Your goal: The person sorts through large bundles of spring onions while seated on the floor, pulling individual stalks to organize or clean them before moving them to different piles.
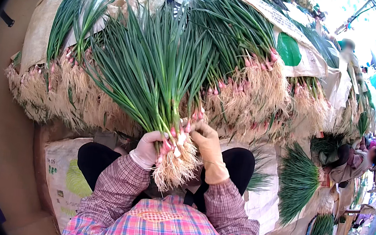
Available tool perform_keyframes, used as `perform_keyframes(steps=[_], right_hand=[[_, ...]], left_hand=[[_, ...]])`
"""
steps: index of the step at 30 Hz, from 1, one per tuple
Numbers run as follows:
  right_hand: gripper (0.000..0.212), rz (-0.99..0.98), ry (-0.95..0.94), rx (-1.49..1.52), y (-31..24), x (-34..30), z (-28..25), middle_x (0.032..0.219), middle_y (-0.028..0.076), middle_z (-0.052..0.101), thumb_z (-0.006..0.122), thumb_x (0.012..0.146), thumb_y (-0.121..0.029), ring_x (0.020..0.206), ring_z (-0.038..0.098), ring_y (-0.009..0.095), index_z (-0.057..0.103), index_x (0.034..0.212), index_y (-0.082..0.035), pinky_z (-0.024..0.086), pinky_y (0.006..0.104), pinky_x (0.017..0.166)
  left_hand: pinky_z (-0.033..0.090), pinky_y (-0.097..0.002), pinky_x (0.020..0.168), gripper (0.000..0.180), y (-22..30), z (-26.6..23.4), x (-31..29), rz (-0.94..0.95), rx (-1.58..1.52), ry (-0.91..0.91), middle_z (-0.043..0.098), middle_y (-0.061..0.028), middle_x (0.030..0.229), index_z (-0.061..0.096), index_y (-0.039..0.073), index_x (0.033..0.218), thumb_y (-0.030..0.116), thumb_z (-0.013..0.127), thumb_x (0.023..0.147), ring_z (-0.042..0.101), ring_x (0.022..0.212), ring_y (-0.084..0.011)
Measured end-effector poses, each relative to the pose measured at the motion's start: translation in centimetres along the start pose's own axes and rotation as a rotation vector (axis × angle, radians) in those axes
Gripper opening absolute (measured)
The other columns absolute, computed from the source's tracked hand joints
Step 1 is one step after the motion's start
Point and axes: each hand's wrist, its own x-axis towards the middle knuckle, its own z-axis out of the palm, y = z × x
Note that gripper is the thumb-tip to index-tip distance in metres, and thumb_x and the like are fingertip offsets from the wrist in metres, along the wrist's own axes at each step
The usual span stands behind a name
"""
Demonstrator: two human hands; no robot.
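Observation:
A large bunch of spring onions (156, 71), with long green leaves, pink bulbs and pale stringy roots, stands in front of me with its leaves fanned away. My left hand (147, 149), in a whitish glove, is closed around the bunch at the bulbs on its left side. On the right, my right hand (206, 144), in a tan glove, has its fingers bent in against the pink bulbs; its fingertips are partly hidden, and it seems to grip one or more stems there. The roots (176, 165) hang down between my two hands.
Ahead lies a long heap of spring onions (257, 88), roots toward me, partly covered by woven sacks (296, 41). Another bundle (299, 183) rests on sacking at right. Printed sacks (62, 163) lie by my left knee. A person (356, 164) sits farther right.

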Motion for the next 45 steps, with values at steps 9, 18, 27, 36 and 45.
perform_keyframes(steps=[9, 18, 27, 36, 45], right_hand=[[0.032, -0.169, 0.225, -0.349, -2.4, 4.3, 1.0, 0.087, 0.01, 0.066, 0.066, 0.083, -0.019, 0.073, 0.062, 0.016, 0.06, 0.107, 0.002, 0.05, 0.0256, 0.066], [0.023, 0.098, -0.024, 0.224, -1.5, 3.2, 1.8, 0.081, 0.004, 0.062, 0.058, 0.088, -0.008, 0.057, 0.054, 0.007, 0.056, 0.109, 0.001, 0.043, 0.0191, 0.044], [0.018, -0.013, 0.133, 0.199, 0.1, 3.6, 3.8, 0.073, 0.001, 0.056, 0.063, 0.085, -0.009, 0.056, 0.051, 0.008, 0.052, 0.098, -0.003, 0.041, 0.0192, 0.049], [0.01, -0.072, 0.203, 0.072, 0.6, 4.6, 3.5, 0.067, 0.002, 0.052, 0.059, 0.086, -0.007, 0.05, 0.049, 0.008, 0.049, 0.088, -0.004, 0.039, 0.0218, 0.041], [0.003, 0.022, 0.247, 0.641, 2.0, 3.6, 3.6, 0.068, 0.004, 0.051, 0.049, 0.089, -0.005, 0.057, 0.044, 0.008, 0.051, 0.088, -0.003, 0.04, 0.0182, 0.051]], left_hand=[[0.051, -0.0297, 0.079, 0.03, 0.0, -1.3, 0.7, -0.074, 0.002, -0.03, 0.056, -0.0201, 0.107, 0.054, -0.007, 0.1, 0.006, 0.054, 0.073, 0.059, 0.092, -0.0211], [0.039, -0.0445, 0.102, 0.043, 0.1, -1.0, 0.2, -0.072, 0.042, -0.02, 0.058, -0.0217, 0.111, 0.051, -0.008, 0.114, 0.006, 0.052, 0.074, 0.054, 0.11, -0.0331], [0.051, -0.0404, 0.083, 0.039, 0.3, -3.4, 0.3, -0.101, -0.003, -0.015, 0.058, -0.023, 0.105, 0.052, -0.011, 0.109, 0.002, 0.053, 0.072, 0.059, 0.093, -0.0307], [0.052, -0.0274, 0.07, 0.026, 0.7, -2.5, 0.2, -0.102, 0.065, 0.062, 0.059, -0.0204, 0.101, 0.055, -0.009, 0.099, 0.004, 0.054, 0.077, 0.061, 0.08, -0.0229], [0.053, -0.028, 0.071, 0.047, 0.0, -2.9, 0.6, -0.058, -0.127, -0.092, 0.058, -0.017, 0.101, 0.047, -0.013, 0.118, 0.005, 0.055, 0.075, 0.06, 0.085, -0.0247]])
